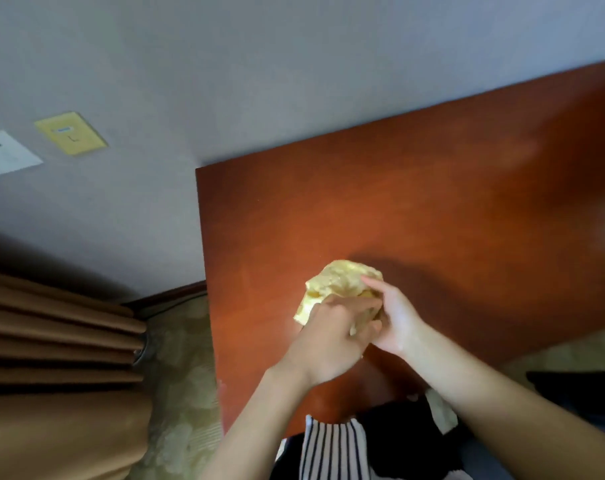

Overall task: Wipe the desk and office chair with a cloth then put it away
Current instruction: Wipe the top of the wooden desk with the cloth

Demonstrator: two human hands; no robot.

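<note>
Wooden desk (398, 202), yellow cloth (339, 282) bunched between both hands (366, 323)

Head view, tilted, looking down, close over desk (415, 202)

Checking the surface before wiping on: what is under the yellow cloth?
The yellow cloth rests bunched on the red-brown desk, gripped by the left hand and right hand. Whatever lies directly beneath it is covered.

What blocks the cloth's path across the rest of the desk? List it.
Nothing visible. Both the left hand and right hand grip the bunched yellow cloth, and the wooden desk beyond it shows bare.
</note>
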